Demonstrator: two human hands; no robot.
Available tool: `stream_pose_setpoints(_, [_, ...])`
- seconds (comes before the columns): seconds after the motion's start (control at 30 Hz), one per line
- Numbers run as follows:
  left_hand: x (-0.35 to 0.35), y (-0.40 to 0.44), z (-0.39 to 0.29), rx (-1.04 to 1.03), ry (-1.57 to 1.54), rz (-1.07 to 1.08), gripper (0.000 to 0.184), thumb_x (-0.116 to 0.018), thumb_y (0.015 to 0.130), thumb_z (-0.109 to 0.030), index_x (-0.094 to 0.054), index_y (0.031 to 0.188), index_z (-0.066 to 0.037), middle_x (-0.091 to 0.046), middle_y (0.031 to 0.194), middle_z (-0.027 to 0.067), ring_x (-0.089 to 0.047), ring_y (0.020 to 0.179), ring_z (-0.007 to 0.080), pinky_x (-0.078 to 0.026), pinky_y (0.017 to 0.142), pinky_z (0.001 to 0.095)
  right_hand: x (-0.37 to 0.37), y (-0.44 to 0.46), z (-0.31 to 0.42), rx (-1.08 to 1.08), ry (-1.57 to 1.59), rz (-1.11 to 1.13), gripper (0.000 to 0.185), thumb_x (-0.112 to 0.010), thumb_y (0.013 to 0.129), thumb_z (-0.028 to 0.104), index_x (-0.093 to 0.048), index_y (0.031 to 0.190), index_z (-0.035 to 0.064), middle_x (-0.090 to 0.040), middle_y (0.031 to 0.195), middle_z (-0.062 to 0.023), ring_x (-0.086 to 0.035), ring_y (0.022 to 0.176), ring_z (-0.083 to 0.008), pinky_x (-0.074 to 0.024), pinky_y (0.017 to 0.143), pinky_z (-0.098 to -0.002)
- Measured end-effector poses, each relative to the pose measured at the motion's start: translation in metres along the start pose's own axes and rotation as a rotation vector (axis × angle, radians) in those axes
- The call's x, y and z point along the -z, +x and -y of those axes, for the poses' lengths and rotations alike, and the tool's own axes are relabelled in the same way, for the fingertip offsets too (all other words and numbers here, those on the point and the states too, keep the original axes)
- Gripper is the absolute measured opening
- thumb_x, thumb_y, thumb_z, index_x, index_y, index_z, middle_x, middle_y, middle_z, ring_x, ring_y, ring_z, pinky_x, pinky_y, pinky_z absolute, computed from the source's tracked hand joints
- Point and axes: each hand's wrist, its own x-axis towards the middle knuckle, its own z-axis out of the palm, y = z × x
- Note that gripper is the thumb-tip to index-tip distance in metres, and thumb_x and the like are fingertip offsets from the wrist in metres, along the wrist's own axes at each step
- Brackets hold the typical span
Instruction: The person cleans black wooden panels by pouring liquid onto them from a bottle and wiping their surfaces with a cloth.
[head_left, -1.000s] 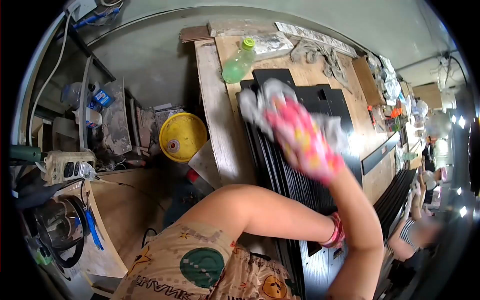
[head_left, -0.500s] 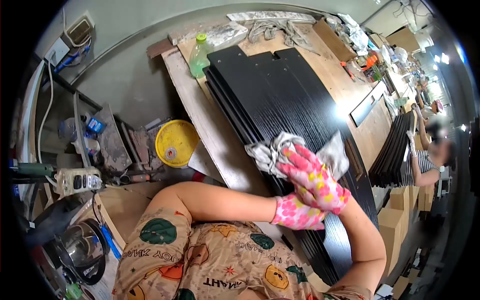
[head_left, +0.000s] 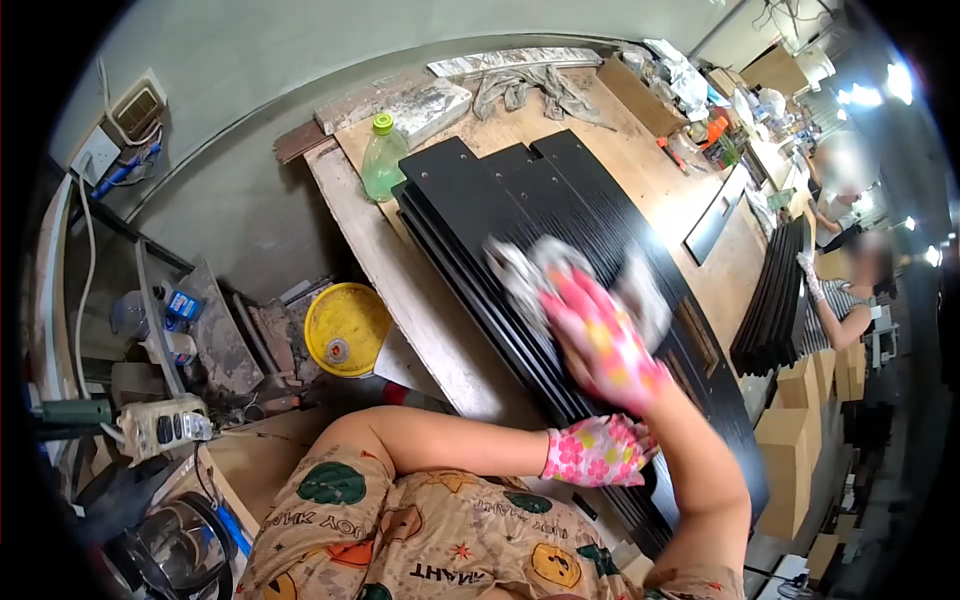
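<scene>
My right hand [head_left: 605, 345], in a pink and yellow flowered glove, presses a grey-white rag [head_left: 520, 280] onto the top black wood-grain panel [head_left: 560, 205]. The rag bunches out on both sides of the fingers and is blurred. This panel lies on a stack of similar dark panels [head_left: 480, 300], with a notch at its far end and a slot toward the right. In a matching glove, my left hand [head_left: 598, 450] rests at the near side of the stack. Its fingers look curled, but my right forearm partly covers them, so what they grip is hidden.
A green bottle [head_left: 383, 160] stands by the stack's far left corner. The worktable [head_left: 640, 150] also bears a grey cloth [head_left: 535, 90] and a cardboard box [head_left: 640, 95]. A yellow bucket lid [head_left: 350, 325] is at left. At right, a person [head_left: 850, 310] touches more dark panels [head_left: 775, 300].
My right hand has slid the rag up and away across the panel, parting from my left hand. My left hand stays near the stack's edge. The view has shifted slightly.
</scene>
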Motion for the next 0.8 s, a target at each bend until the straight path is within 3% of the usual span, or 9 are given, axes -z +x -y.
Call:
stream_pose_setpoints(0.1, [-0.001, 0.001, 0.001, -0.075, 0.184, -0.092, 0.059, -0.033, 0.098, -0.047, -0.048, 0.125, 0.004, -0.049, 0.13, 0.0239, -0.045, 0.124, 0.0346, -0.036, 0.104, 0.041, 0.02, -0.013, 0.007, -0.053, 0.062, 0.101, 0.048, -0.059, 0.08, 0.001, -0.052, 0.127, 0.0023, -0.047, 0.136, -0.0237, -0.046, 0.12, -0.048, -0.0402, 0.1, -0.0508])
stream_pose_setpoints(0.2, [-0.001, 0.001, -0.001, -0.064, 0.133, -0.053, 0.06, -0.04, 0.096, -0.044, -0.043, 0.132, 0.003, -0.042, 0.135, 0.0234, -0.042, 0.127, 0.0335, -0.039, 0.102, 0.0411, -0.022, 0.062, -0.043, -0.015, -0.05, -0.085, 0.046, -0.058, 0.083, 0.005, -0.052, 0.128, 0.0073, -0.049, 0.132, -0.023, -0.048, 0.12, -0.0443, -0.0413, 0.1, -0.0499])
stream_pose_setpoints(0.27, [0.013, -0.003, 0.001, 0.122, -0.674, 0.084, 0.062, -0.049, 0.092, -0.042, -0.041, 0.136, 0.001, -0.042, 0.136, 0.0208, -0.043, 0.126, 0.0311, -0.042, 0.098, 0.04, -0.052, 0.118, -0.066, 0.006, -0.08, -0.152, 0.039, -0.055, 0.088, 0.008, -0.052, 0.127, 0.0051, -0.052, 0.127, -0.0226, -0.048, 0.118, -0.0433, -0.0419, 0.099, -0.0476])
stream_pose_setpoints(0.37, [0.029, 0.01, 0.0, -0.029, 0.022, 0.409, 0.054, -0.045, 0.096, -0.042, -0.044, 0.133, -0.002, -0.049, 0.134, 0.0149, -0.047, 0.123, 0.0286, -0.044, 0.096, 0.0385, -0.039, 0.102, -0.053, 0.001, -0.037, -0.103, 0.043, -0.057, 0.085, 0.007, -0.052, 0.127, 0.0059, -0.05, 0.131, -0.0212, -0.045, 0.122, -0.0424, -0.0405, 0.1, -0.0468])
stream_pose_setpoints(0.5, [-0.004, -0.006, -0.001, -0.066, 0.116, -0.024, 0.052, -0.033, 0.099, -0.042, -0.051, 0.126, -0.001, -0.05, 0.133, 0.019, -0.047, 0.124, 0.0316, -0.038, 0.101, 0.0417, 0.018, -0.02, 0.002, -0.155, 0.06, 0.106, 0.052, -0.06, 0.079, -0.001, -0.052, 0.13, 0.0071, -0.045, 0.139, -0.0216, -0.042, 0.125, -0.0451, -0.0368, 0.103, -0.0506])
stream_pose_setpoints(0.57, [-0.008, -0.002, 0.007, -0.266, 0.506, -0.214, 0.054, -0.032, 0.099, -0.043, -0.052, 0.124, 0.001, -0.049, 0.132, 0.0217, -0.045, 0.126, 0.0315, -0.036, 0.103, 0.0427, 0.033, -0.025, 0.009, -0.202, 0.037, 0.228, 0.051, -0.058, 0.081, -0.001, -0.051, 0.131, 0.006, -0.043, 0.14, -0.0228, -0.041, 0.125, -0.046, -0.0356, 0.105, -0.0511])
stream_pose_setpoints(0.7, [0.002, -0.001, 0.0, -0.109, 0.13, -0.037, 0.044, -0.041, 0.096, -0.033, -0.053, 0.121, 0.002, -0.053, 0.126, 0.0223, -0.051, 0.118, 0.0314, -0.042, 0.097, 0.0417, -0.015, 0.058, -0.041, -0.057, 0.023, -0.07, 0.044, -0.058, 0.085, 0.005, -0.052, 0.129, 0.0086, -0.05, 0.133, -0.0199, -0.044, 0.124, -0.0439, -0.041, 0.1, -0.0497])
stream_pose_setpoints(0.77, [-0.017, 0.002, 0.011, 0.03, -0.46, 0.276, 0.043, -0.042, 0.091, -0.029, -0.049, 0.123, -0.002, -0.052, 0.126, 0.0106, -0.049, 0.118, 0.0237, -0.039, 0.097, 0.0357, -0.043, 0.101, -0.066, -0.044, 0.021, -0.146, 0.039, -0.055, 0.088, 0.009, -0.053, 0.127, 0.0089, -0.052, 0.13, -0.0205, -0.044, 0.123, -0.0436, -0.0398, 0.101, -0.0483])
stream_pose_setpoints(0.8, [-0.004, -0.002, 0.008, -0.027, -0.199, 0.179, 0.039, -0.047, 0.089, -0.027, -0.053, 0.117, -0.001, -0.055, 0.119, 0.013, -0.052, 0.114, 0.0252, -0.043, 0.091, 0.0364, -0.042, 0.109, -0.071, -0.065, 0.001, -0.086, 0.04, -0.054, 0.087, 0.009, -0.053, 0.126, 0.0096, -0.052, 0.13, -0.021, -0.045, 0.123, -0.0436, -0.0391, 0.102, -0.0479])
